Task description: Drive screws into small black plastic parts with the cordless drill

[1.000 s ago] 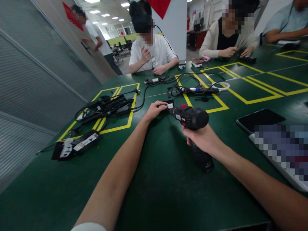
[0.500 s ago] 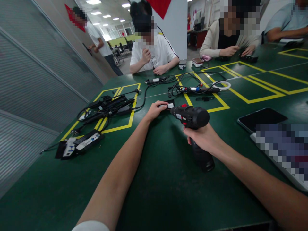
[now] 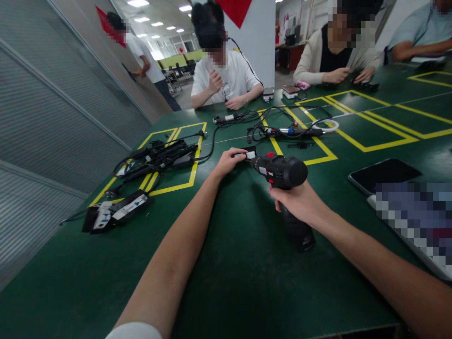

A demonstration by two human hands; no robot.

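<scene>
At the far left a standing person in a white shirt (image 3: 143,54) is beyond the green table (image 3: 226,282), one arm stretched toward the wall. On the table's left side lie two flat dark pieces with white labels (image 3: 115,212), side by side, and just beyond them a tangled heap of black adapters and cables (image 3: 160,157), mostly inside yellow tape outlines, with a plug (image 3: 201,133) at its far right end. Next comes the left hand (image 3: 229,162), its fingers closed on a small black-and-white part (image 3: 250,155) that is low at the table surface; how much of the part lies under the fingers cannot be told. Across the table sits a person wearing a dark headset (image 3: 208,28), both forearms on the edge, with a coiled black cable (image 3: 240,116) in front. The chuck of the black-and-red drill (image 3: 282,172) points left at the part, but whether its tip touches is too small to tell. The right hand (image 3: 296,200) is wrapped around the drill's handle, which slants down toward the right. Beyond the drill lie a dark tool with a blue band (image 3: 289,132), a white ring-shaped coil (image 3: 328,125) and a small black piece (image 3: 300,146). At the right a dark phone (image 3: 384,174) rests beside a pale-edged, pixelated slab (image 3: 416,226), and two more people sit along the far edge.
</scene>
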